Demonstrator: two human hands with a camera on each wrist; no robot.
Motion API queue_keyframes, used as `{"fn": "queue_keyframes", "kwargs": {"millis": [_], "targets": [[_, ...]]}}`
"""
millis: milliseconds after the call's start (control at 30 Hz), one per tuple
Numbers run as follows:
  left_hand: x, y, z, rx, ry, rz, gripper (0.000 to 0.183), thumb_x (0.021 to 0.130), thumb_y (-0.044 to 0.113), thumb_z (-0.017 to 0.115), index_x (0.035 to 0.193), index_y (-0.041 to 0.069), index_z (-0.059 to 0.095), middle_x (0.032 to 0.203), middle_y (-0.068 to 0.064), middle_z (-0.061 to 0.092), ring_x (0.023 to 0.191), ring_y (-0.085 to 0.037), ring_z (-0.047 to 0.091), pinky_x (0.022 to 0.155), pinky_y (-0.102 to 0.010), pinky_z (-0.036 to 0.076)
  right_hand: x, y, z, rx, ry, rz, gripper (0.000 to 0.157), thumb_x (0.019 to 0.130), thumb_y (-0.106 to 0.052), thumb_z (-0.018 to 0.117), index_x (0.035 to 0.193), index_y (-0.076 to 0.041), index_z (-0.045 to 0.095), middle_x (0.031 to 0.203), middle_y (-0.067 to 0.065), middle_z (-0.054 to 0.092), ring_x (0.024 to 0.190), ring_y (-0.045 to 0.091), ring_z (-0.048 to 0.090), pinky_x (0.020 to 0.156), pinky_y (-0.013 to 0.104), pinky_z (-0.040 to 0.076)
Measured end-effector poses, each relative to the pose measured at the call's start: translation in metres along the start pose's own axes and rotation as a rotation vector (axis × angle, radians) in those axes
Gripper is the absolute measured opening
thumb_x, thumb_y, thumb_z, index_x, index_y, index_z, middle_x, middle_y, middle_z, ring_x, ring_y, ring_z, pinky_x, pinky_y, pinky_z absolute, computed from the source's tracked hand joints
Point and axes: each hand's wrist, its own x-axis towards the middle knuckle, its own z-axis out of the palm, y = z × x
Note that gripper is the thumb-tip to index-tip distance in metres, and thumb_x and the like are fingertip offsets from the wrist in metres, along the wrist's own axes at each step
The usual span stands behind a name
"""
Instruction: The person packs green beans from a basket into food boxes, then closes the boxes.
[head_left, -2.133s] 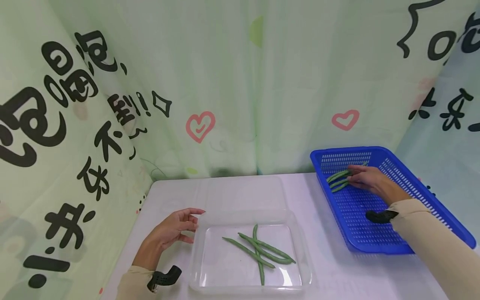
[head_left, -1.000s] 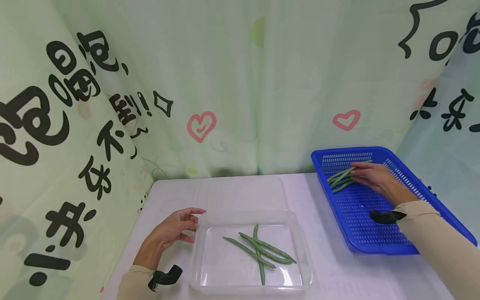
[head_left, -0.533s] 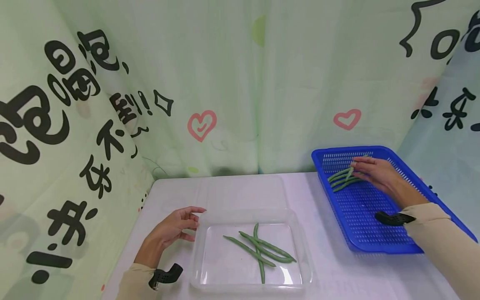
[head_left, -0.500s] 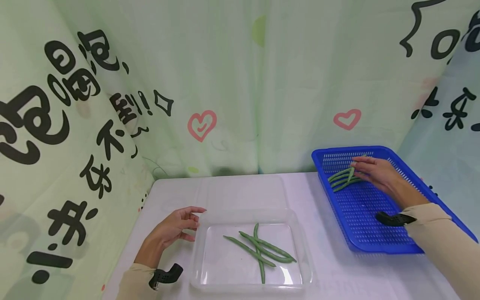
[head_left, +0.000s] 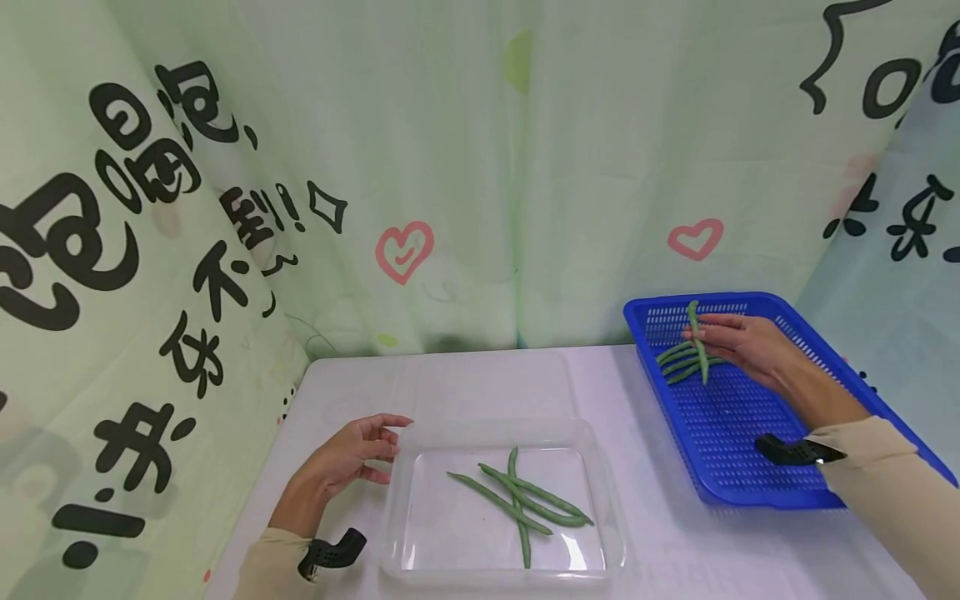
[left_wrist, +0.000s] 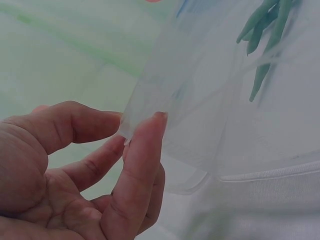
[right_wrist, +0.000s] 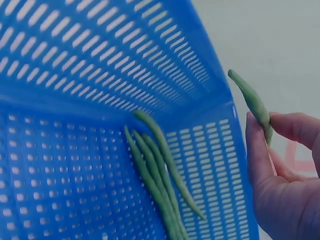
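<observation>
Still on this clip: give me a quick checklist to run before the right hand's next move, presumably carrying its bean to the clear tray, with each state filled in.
1. Bean secured: ok, the right hand pinches the held bean; how firmly, cannot tell.
2. Only one bean picked: ok, no second bean shows in that hand.
3. Tray steadied: ok, the left hand pinches the left edge of the clear tray.
4. Landing space: ok, the tray's left part is bare beside the crossed beans.
5. Bean over the tray: not ok, it is up at the blue basket.
</observation>
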Motion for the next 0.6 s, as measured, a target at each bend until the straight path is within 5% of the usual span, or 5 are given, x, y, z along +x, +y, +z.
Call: {"fn": "queue_keyframes", "kwargs": {"millis": [133,200,433,600], "targets": [[-0.001,0.0,0.0,0.001,-0.002,0.002,0.049,0.097,0.002,0.062,0.144,-0.003,0.05,0.099,-0.005,0.05,0.084,-0.018,0.054,0.066,-0.034,0.061,-0.004,-0.004,0.005,0.069,-0.019,0.015,0.026,0.103,-0.011,0.058,0.127,-0.012,0.068,0.105,-0.003,0.077,0.098,0.007,0.073,0.084,0.02,0.057],[-0.001,0.0,0.0,0.002,-0.004,0.003,0.049,0.096,0.002,0.062,0.144,-0.003,0.049,0.098,-0.005,0.05,0.084,-0.018,0.054,0.066,-0.033,0.061,-0.005,-0.005,0.006,0.098,-0.03,0.019,0.023,0.104,-0.01,0.056,0.108,-0.021,0.075,0.105,-0.001,0.077,0.098,0.008,0.073,0.084,0.021,0.057],[-0.001,0.0,0.0,0.004,-0.002,0.007,0.049,0.096,0.001,0.062,0.144,-0.003,0.049,0.098,-0.006,0.051,0.084,-0.019,0.056,0.066,-0.034,0.061,-0.009,-0.007,0.015,0.025,-0.033,0.005,0.021,0.104,-0.014,0.057,0.109,-0.026,0.073,0.107,-0.005,0.076,0.1,0.008,0.073,0.082,0.023,0.059],[-0.001,-0.001,-0.001,0.006,-0.005,0.01,0.048,0.097,0.001,0.061,0.144,-0.004,0.049,0.099,-0.006,0.051,0.084,-0.019,0.056,0.066,-0.034,0.061,-0.014,-0.011,0.025,-0.055,-0.038,-0.03,0.023,0.103,-0.016,0.059,0.124,-0.02,0.066,0.113,-0.01,0.074,0.103,0.005,0.07,0.083,0.023,0.059]]}}
